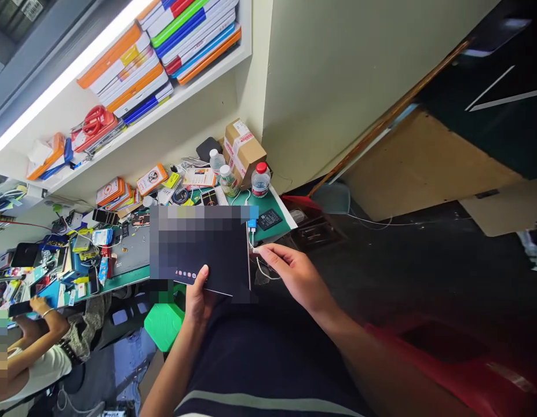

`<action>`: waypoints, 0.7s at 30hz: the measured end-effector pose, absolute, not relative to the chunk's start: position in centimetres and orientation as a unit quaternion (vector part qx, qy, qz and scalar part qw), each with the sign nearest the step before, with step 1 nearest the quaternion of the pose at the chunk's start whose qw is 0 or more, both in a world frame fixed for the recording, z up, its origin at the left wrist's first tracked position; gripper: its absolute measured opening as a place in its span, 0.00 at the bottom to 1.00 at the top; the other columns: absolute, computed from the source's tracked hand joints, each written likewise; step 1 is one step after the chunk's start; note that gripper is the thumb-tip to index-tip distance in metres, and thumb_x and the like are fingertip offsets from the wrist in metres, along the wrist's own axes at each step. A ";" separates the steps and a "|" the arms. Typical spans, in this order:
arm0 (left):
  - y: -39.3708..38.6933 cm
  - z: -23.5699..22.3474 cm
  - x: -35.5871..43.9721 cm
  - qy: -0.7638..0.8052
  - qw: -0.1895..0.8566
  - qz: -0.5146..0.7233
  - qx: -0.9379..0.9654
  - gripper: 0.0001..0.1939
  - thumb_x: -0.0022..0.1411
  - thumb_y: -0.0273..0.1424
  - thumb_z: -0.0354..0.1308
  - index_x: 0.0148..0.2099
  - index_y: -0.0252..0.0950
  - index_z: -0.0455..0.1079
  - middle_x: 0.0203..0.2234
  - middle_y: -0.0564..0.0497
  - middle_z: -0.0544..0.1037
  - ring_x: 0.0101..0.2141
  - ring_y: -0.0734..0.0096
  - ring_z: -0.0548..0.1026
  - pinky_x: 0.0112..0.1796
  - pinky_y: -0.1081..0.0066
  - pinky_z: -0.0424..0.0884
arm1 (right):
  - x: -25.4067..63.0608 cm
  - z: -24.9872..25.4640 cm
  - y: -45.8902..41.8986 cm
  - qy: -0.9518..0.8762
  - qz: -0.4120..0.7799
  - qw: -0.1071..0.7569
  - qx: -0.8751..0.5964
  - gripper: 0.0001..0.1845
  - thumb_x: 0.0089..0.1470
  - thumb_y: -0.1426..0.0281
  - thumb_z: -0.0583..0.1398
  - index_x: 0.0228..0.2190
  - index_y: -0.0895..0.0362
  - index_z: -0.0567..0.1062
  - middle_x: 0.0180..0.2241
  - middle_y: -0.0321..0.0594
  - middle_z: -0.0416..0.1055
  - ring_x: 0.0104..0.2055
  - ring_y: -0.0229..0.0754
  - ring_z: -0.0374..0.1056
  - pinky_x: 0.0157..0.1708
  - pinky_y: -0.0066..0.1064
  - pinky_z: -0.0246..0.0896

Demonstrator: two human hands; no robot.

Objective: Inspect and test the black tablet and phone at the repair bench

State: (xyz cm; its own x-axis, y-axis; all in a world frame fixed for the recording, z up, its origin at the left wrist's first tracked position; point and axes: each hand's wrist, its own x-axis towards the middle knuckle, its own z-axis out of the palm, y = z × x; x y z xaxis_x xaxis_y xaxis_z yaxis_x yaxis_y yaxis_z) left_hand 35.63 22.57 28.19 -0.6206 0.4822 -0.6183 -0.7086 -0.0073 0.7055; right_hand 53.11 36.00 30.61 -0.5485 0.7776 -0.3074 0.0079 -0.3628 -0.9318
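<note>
My left hand (pixel 198 298) grips the lower edge of a dark tablet (pixel 227 249), thumb on its screen, where a row of small icons shows. Part of the screen is blurred into blocks. At the tablet's right edge, my right hand (pixel 298 278) pinches the white plug of a charging cable (pixel 262 269) between thumb and fingers. I cannot tell whether the plug sits in the tablet's port. Just above it is a small blue connector (pixel 252 223) with white leads. A flat black battery-like piece (pixel 269 219) lies on the green bench mat close by.
A cluttered workbench (pixel 133 275) runs left, with phones and small boxes. Bottles (pixel 260 180) and a cardboard box (pixel 244 147) stand at its back corner. Boxes fill the shelf (pixel 216 75) above. A green stool (pixel 164 324) is below. Another person (pixel 42 362) sits at the left, holding a phone.
</note>
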 end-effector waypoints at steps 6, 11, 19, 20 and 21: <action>23.1 28.6 37.4 0.568 0.418 0.706 -0.060 0.32 0.50 0.33 0.78 0.56 0.34 0.75 0.46 0.44 0.85 0.48 0.55 0.83 0.59 0.56 0.73 | 54.8 30.7 36.4 -0.556 0.666 0.232 -0.439 0.25 0.62 0.50 0.60 0.41 0.57 0.85 0.27 0.37 0.75 0.31 0.44 0.68 0.31 0.33 0.58; 22.7 28.9 38.5 0.575 0.406 0.710 -0.012 0.34 0.53 0.32 0.77 0.61 0.38 0.72 0.49 0.46 0.83 0.50 0.58 0.82 0.60 0.58 0.71 | 55.8 31.0 36.7 -0.624 0.598 0.218 -0.453 0.23 0.62 0.50 0.59 0.36 0.56 0.84 0.26 0.38 0.75 0.27 0.42 0.64 0.28 0.33 0.57; 21.3 27.9 38.6 0.643 0.366 0.673 0.018 0.32 0.50 0.39 0.78 0.55 0.39 0.75 0.49 0.47 0.82 0.55 0.52 0.78 0.62 0.53 0.67 | 55.6 29.3 36.9 -0.638 0.606 0.232 -0.414 0.23 0.62 0.48 0.59 0.36 0.53 0.82 0.37 0.44 0.79 0.41 0.51 0.74 0.45 0.39 0.68; 21.2 27.8 38.4 0.648 0.356 0.673 0.020 0.32 0.49 0.39 0.78 0.55 0.39 0.76 0.48 0.47 0.82 0.55 0.52 0.77 0.63 0.53 0.66 | 55.7 29.0 36.7 -0.648 0.591 0.248 -0.412 0.22 0.62 0.48 0.59 0.38 0.53 0.82 0.40 0.45 0.78 0.45 0.52 0.74 0.49 0.41 0.67; 21.1 27.7 38.3 0.652 0.347 0.674 0.022 0.31 0.49 0.39 0.78 0.54 0.39 0.76 0.48 0.48 0.82 0.55 0.52 0.77 0.63 0.54 0.66 | 56.0 28.5 36.4 -0.654 0.566 0.275 -0.419 0.21 0.62 0.49 0.60 0.41 0.52 0.81 0.44 0.45 0.77 0.48 0.52 0.73 0.53 0.43 0.66</action>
State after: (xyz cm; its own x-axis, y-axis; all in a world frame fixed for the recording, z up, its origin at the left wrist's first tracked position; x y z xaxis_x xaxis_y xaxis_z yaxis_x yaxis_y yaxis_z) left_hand 38.27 21.15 27.74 -0.7579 0.4963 -0.4234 -0.4396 0.0911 0.8936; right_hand 55.97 36.44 28.48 -0.4971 0.8601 -0.1143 0.2373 0.0080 -0.9714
